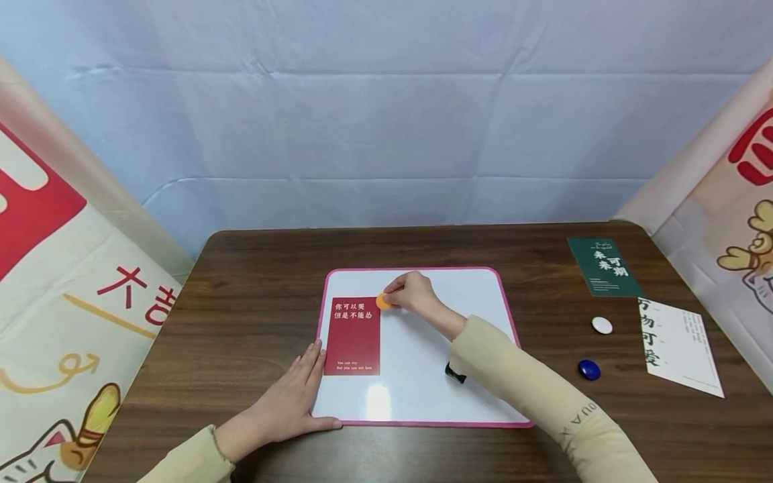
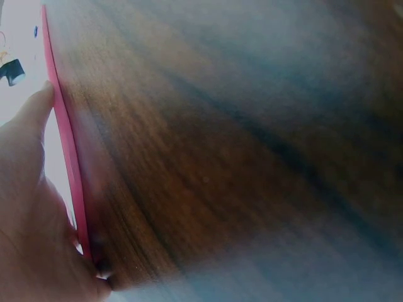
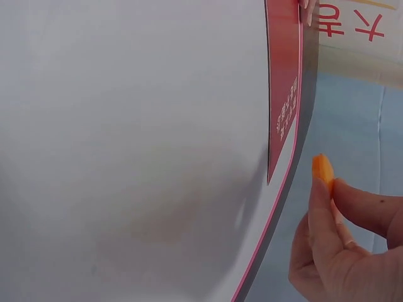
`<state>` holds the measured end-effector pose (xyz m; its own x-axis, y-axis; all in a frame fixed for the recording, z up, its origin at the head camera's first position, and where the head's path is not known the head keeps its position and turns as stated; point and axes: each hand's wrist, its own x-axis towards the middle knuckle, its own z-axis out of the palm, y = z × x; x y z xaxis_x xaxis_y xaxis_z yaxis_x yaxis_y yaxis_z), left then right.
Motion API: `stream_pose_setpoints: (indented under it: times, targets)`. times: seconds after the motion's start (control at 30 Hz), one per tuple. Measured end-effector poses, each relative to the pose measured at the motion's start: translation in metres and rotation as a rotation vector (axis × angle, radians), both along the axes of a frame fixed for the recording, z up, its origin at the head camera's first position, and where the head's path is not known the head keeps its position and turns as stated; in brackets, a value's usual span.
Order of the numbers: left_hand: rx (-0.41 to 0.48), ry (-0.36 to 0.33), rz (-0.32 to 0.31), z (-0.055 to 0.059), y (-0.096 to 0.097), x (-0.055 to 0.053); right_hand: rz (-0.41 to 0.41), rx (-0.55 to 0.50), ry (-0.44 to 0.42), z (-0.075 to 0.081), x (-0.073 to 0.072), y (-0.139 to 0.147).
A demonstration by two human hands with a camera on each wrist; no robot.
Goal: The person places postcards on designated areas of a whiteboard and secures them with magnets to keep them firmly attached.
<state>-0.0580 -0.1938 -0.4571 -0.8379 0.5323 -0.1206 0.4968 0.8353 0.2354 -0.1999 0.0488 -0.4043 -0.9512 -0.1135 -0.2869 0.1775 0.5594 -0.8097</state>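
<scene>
A whiteboard [image 1: 423, 402] with a pink rim lies on the table. On its left part is a red card [image 1: 353, 342] with white lettering. My right hand [image 1: 413, 292] pinches a round orange magnet [image 1: 382, 302] between thumb and fingers, over the card's upper right corner in the head view. The right wrist view has the same orange magnet [image 3: 322, 170] at the fingertips. My left hand [image 1: 290, 399] rests at the board's lower left corner, fingers extended along the left edge. Its thumb lies along the bottom rim, as the left wrist view also has it.
To the right lie a white magnet [image 1: 602, 325] and a blue magnet [image 1: 589, 369]. Beyond them are a green card [image 1: 604, 268] and a white card [image 1: 682, 349], both lettered. A small black piece [image 1: 455, 373] shows beneath my right sleeve. Pale cloth [image 1: 386, 134] hangs behind the table.
</scene>
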Motion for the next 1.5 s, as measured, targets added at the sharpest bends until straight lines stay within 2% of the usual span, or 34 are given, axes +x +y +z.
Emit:
stream_pose_setpoints:
  times: [0.2, 0.77, 1.07, 1.5]
  targets:
    - [0.011, 0.006, -0.005, 0.002, 0.001, 0.000, -0.021, -0.025, -0.010, 0.000, -0.002, -0.008]
    - [0.024, 0.022, -0.011, -0.002, 0.000, 0.000, -0.063, -0.116, -0.012, -0.005, -0.007, -0.030]
    - [0.016, -0.014, -0.002, 0.000, -0.001, -0.001, -0.069, -0.182, 0.005, -0.009, -0.008, -0.038]
    - [0.014, -0.021, -0.004, 0.000, -0.001, -0.002, -0.084, -0.129, 0.031, -0.013, -0.012, -0.049]
